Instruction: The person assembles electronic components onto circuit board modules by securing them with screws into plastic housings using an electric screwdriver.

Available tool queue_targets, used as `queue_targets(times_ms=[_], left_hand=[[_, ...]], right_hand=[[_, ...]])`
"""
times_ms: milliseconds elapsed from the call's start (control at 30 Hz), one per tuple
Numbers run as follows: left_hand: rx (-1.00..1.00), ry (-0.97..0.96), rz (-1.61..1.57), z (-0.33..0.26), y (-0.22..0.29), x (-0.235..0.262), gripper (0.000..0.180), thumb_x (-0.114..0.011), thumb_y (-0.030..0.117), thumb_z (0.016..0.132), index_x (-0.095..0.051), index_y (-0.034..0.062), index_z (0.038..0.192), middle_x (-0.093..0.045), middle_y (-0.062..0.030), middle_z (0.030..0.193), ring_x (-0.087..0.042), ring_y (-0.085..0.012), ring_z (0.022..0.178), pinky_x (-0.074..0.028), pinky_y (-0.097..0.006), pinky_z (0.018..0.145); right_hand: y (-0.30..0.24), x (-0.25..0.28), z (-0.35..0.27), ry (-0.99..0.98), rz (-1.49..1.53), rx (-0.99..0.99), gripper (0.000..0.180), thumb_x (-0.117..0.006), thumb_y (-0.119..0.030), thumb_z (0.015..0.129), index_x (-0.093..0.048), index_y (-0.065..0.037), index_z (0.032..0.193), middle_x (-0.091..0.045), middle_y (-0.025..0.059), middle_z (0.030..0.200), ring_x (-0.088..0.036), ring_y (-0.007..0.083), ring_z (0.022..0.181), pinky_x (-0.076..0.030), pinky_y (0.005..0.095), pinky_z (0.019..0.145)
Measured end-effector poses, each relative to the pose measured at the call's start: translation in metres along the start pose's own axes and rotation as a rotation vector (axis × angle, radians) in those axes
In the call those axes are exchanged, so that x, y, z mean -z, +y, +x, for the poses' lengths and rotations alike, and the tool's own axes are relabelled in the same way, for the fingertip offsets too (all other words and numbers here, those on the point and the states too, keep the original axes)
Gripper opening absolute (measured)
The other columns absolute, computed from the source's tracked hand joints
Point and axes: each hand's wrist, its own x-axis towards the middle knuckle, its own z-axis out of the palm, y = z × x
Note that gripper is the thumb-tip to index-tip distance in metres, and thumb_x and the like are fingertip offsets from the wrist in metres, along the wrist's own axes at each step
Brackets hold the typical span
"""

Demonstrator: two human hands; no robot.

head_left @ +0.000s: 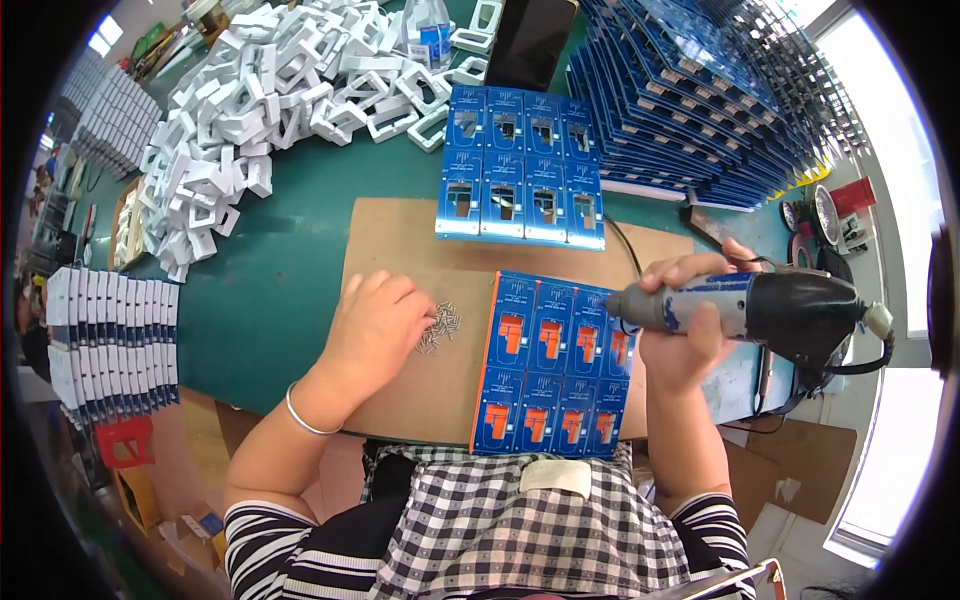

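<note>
My left hand (375,325) rests on the brown board with its fingers curled together at the edge of a small pile of silver screws (440,328). Its fingertips are partly hidden, so what they pinch does not show. In my right hand (680,340) is a grey and black electric screwdriver (760,305), lying nearly level with its nose to the left. That nose is over the upper right of a blue circuit board panel (520,380), which sits on an orange fixture (487,350) showing through its cutouts. Beyond it lies a second blue panel (520,170) with cutouts.
White plastic frames (240,110) are heaped at the back left, beside a clear bottle (428,35). A dark phone-like slab (530,45) stands at the back. Tall stacks of blue panels (690,100) fill the back right. White-and-blue assembled pieces (115,340) stand in rows at the left.
</note>
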Motion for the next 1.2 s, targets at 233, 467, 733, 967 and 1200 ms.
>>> queue_targets(times_ms=[233, 467, 733, 967, 1200], left_hand=[[-0.044, 0.075, -0.114, 0.016, -0.011, 0.009, 0.01, -0.071, 0.009, 0.075, -0.067, 0.0093, 0.084, -0.061, -0.0035, 0.076, -0.058, -0.0231, 0.075, -0.041, -0.036, 0.072], [-0.054, 0.111, -0.387, 0.021, 0.0, -0.001, 0.008, -0.066, 0.004, 0.077, -0.066, 0.008, 0.084, -0.065, -0.0062, 0.076, -0.061, -0.0247, 0.071, -0.045, -0.036, 0.072], [-0.022, 0.078, -0.482, 0.024, 0.011, -0.009, 0.009, -0.066, 0.002, 0.076, -0.065, 0.0076, 0.084, -0.066, -0.0059, 0.077, -0.061, -0.0237, 0.07, -0.046, -0.035, 0.071], [-0.085, 0.084, -0.459, 0.03, 0.015, -0.007, 0.011, -0.066, 0.0, 0.075, -0.068, 0.0073, 0.084, -0.065, -0.0058, 0.079, -0.061, -0.0237, 0.073, -0.048, -0.035, 0.068], [-0.044, 0.077, -0.464, 0.028, 0.012, -0.01, 0.011, -0.07, 0.001, 0.076, -0.069, 0.0067, 0.086, -0.066, -0.0075, 0.083, -0.061, -0.025, 0.074, -0.049, -0.034, 0.064]], right_hand=[[0.022, -0.007, 0.013, -0.041, 0.041, 0.032, 0.064, -0.066, -0.03, 0.085, -0.03, -0.004, 0.13, -0.059, 0.0131, 0.085, -0.06, 0.0211, 0.073, -0.054, 0.0355, 0.07], [0.03, -0.025, 0.006, -0.044, 0.094, 0.012, 0.066, -0.07, -0.028, 0.083, -0.03, -0.004, 0.13, -0.059, 0.0133, 0.085, -0.061, 0.022, 0.071, -0.054, 0.0356, 0.07], [0.02, -0.022, 0.006, -0.058, 0.142, 0.027, 0.067, -0.072, -0.031, 0.084, -0.031, -0.004, 0.13, -0.06, 0.0113, 0.086, -0.062, 0.0227, 0.073, -0.054, 0.0377, 0.072], [0.027, -0.015, 0.006, -0.282, 0.115, 0.112, 0.062, -0.069, -0.026, 0.087, -0.031, -0.009, 0.132, -0.06, 0.0122, 0.094, -0.062, 0.0242, 0.081, -0.053, 0.0402, 0.078], [0.034, -0.019, 0.026, 0.192, 0.091, -0.138, 0.059, -0.063, -0.036, 0.084, -0.038, -0.008, 0.13, -0.056, 0.0074, 0.084, -0.058, 0.0214, 0.075, -0.05, 0.0369, 0.071]])
